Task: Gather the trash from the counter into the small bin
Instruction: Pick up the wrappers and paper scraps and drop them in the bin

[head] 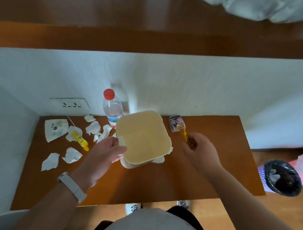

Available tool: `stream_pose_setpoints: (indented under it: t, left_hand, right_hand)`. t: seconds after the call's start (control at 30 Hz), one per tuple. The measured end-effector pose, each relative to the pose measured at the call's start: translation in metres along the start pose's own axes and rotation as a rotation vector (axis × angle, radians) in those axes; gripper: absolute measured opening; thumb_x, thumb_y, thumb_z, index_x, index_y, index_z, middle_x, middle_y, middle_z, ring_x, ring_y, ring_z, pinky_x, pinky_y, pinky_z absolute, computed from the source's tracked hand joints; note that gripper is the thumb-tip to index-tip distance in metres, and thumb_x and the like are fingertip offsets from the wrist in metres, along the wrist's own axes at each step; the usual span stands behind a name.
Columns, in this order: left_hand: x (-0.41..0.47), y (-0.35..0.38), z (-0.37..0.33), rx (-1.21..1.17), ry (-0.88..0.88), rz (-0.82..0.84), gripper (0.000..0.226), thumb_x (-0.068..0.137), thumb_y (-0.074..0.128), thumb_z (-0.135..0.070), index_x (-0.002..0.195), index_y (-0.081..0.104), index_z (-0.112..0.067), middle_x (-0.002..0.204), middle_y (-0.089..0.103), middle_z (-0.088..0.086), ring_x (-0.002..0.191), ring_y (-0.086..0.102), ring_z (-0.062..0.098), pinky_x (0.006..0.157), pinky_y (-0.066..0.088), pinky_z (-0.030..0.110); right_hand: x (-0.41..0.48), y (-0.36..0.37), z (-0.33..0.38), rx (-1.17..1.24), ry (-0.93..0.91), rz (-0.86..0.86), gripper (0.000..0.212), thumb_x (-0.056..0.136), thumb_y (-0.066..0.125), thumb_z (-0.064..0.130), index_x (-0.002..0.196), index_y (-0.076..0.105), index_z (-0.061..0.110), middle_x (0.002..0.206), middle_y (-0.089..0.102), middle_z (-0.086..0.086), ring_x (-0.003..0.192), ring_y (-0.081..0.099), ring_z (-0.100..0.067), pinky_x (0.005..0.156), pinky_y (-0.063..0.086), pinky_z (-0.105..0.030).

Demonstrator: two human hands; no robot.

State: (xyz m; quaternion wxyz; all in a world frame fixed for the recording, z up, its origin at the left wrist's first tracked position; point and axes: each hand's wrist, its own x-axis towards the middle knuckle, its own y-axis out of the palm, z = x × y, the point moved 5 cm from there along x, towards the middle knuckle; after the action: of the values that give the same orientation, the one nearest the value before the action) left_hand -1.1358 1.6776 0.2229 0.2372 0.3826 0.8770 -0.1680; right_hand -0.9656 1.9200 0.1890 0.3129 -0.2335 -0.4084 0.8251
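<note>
A cream square small bin (143,138) stands in the middle of the brown counter (158,183). My left hand (104,153) grips its near-left rim. My right hand (202,152), just right of the bin, pinches an orange-brown wrapper (186,138). Crumpled white tissues (96,130) lie left of the bin, with more tissue pieces (71,156) nearer me. A yellow wrapper (81,141) and a flat white packet (54,129) lie among them. White tissue (158,160) pokes out under the bin's right side.
A clear bottle with a red cap (111,108) stands by the wall behind the bin. A small pink-purple pack (176,122) lies right of it. A mesh floor bin with a black liner (281,178) stands beyond the counter's right edge. A wall socket (70,103) sits at the left.
</note>
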Motion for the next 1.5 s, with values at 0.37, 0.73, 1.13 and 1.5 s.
stream_pose_setpoints:
  t: [0.37,0.73,1.13,1.5]
  left_hand:
    - [0.009,0.035,-0.014,0.009,-0.001,-0.092,0.065,0.058,0.066,-0.055,0.109,0.07,-0.015,0.116,0.075,0.017,0.119,0.067,0.036,0.11,0.051,0.057]
    - [0.01,0.066,-0.01,-0.042,-0.032,-0.31,0.047,0.067,0.065,-0.05,0.1,0.069,-0.017,0.106,0.075,0.013,0.113,0.069,0.034,0.108,0.054,0.055]
    - [-0.009,0.061,0.016,-0.105,-0.144,-0.477,0.032,0.075,0.066,-0.041,0.097,0.07,-0.017,0.098,0.075,0.008,0.111,0.07,0.032,0.105,0.055,0.054]
    - [-0.026,0.055,0.026,-0.126,-0.158,-0.51,0.039,0.072,0.067,-0.049,0.098,0.072,-0.02,0.089,0.078,-0.007,0.108,0.071,0.027,0.103,0.055,0.046]
  right_hand:
    - [0.016,-0.052,0.05,-0.041,-0.293,0.191,0.018,0.088,0.062,0.032,0.106,0.062,0.029,0.087,0.052,0.017,0.075,0.052,-0.003,0.066,0.046,-0.025]
    - [0.043,-0.049,0.045,-0.054,-0.481,0.367,0.029,0.09,0.06,0.033,0.119,0.06,0.029,0.089,0.046,0.022,0.078,0.049,0.001,0.067,0.039,-0.016]
    - [0.115,0.018,-0.038,-0.173,-0.448,0.408,0.044,0.089,0.059,0.034,0.13,0.052,0.019,0.122,0.051,0.004,0.11,0.052,-0.017,0.083,0.044,-0.027]
    - [0.143,0.078,-0.061,-0.534,-0.512,0.37,0.038,0.09,0.054,0.027,0.126,0.052,0.017,0.124,0.054,-0.003,0.107,0.052,-0.021,0.081,0.054,-0.037]
